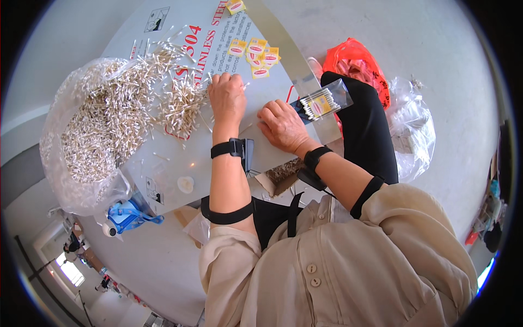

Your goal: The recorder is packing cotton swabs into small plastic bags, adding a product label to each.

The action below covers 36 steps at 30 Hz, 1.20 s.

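My left hand (227, 101) is closed, knuckles up, over the table beside a small heap of cotton swabs (182, 106). White swab tips poke out at its edge; the rest of what it grips is hidden. To its right, my right hand (283, 126) rests low on the tabletop with fingers bent and pressed together; whatever is under them cannot be seen. Just beyond that hand, at the table's right edge, lies a clear packet (321, 103) holding a row of swabs and a yellow card. Several small yellow cards (256, 52) lie farther off on the table.
A big clear bag (52, 139) overflowing with swabs fills the table's left side. A red plastic bag (351, 54) and a clear bag (414, 147) are at the right. An open cardboard box (278, 182) sits below the near edge; a blue-and-white container (125, 215) stands lower left.
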### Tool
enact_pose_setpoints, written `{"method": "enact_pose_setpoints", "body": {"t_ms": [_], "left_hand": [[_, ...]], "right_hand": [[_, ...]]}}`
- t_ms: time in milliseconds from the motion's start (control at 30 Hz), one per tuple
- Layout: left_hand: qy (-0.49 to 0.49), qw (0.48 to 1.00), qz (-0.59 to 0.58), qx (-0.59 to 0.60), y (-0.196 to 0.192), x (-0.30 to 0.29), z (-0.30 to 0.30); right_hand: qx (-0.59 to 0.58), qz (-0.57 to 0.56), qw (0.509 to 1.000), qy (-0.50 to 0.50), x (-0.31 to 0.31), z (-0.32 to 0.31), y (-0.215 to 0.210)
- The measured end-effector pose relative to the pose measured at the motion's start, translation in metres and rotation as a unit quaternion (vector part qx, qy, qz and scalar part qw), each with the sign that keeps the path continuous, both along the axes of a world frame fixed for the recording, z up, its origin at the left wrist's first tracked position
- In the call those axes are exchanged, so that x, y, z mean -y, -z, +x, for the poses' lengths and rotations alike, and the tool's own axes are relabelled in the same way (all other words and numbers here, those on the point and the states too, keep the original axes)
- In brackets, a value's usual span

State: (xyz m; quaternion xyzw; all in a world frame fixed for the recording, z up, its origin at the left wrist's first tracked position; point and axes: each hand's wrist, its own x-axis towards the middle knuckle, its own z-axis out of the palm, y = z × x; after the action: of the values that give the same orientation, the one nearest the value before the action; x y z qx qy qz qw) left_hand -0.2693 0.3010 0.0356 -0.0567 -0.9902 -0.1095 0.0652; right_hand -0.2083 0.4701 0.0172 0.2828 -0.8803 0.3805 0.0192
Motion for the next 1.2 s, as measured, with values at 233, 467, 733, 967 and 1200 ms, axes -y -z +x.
{"method": "enact_pose_setpoints", "body": {"t_ms": [233,467,733,967,1200], "left_hand": [[-0.022,0.997,0.067,0.020,-0.033,0.032,0.025],[-0.083,0.983,0.156,0.039,-0.017,0.015,0.096],[-0.190,0.978,0.086,-0.014,0.002,0.018,0.117],[-0.177,0.975,0.118,-0.057,0.001,0.014,0.105],[-0.142,0.987,0.074,0.026,0.004,0.019,0.091]], "right_hand": [[0.005,0.003,1.000,-0.001,-0.002,-0.001,0.003],[0.001,0.000,1.000,0.005,-0.002,-0.002,0.003],[0.001,-0.004,1.000,0.005,-0.001,0.000,0.002],[0.002,0.000,1.000,-0.002,-0.001,0.000,0.002],[0.003,-0.007,1.000,0.000,0.000,-0.001,0.003]]}}
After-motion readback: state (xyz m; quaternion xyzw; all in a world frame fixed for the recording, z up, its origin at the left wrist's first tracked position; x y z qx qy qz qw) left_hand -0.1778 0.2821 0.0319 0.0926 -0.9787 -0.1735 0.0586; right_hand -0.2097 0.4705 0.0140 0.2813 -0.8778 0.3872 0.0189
